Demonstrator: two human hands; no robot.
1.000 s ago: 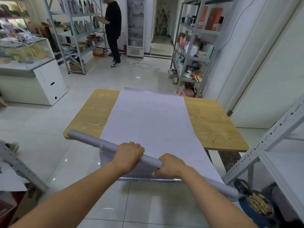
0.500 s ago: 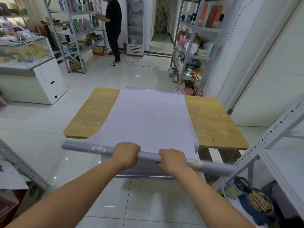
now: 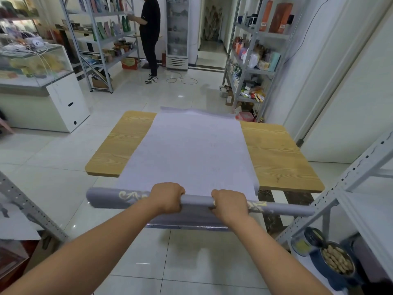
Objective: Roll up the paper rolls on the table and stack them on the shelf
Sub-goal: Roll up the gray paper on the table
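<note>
Roll: there it is, lower centre, one grey roll (image 3: 136, 199) with a cream scroll print, held level in the air just off the near edge of the bench (image 3: 280, 158).
Left hand: the left hand (image 3: 168, 196) is curled over the top of the roll, gripping it just left of the middle.
Right hand: the right hand (image 3: 230, 204) grips the same way just beside it, with a short bare stretch of tube between the two.
Why that grip: it looks like a winding hold. Both hands sit near the middle so the tube turns evenly, and the roll lies parallel to the bench edge so the paper feeds on straight.
Sheet: one pale sheet (image 3: 191, 150) runs from the roll up the middle of the frame to the far edge of the bench. It lies flat, probably so that it winds without creasing. A grey flap hangs beneath the roll.
Stage: rolling looks barely begun, since nearly the whole bench length is unwound.
Shelf: the near shelf (image 3: 370, 211) at the right edge is likely where the roll will go, and no roll is on it that can be seen.
Count: one roll, one sheet, one bench, two hands.
Around: one person (image 3: 150, 35) stands at the top by a rack (image 3: 100, 39), a second rack is upper right, and one open can (image 3: 337, 259) sits lower right.
</note>
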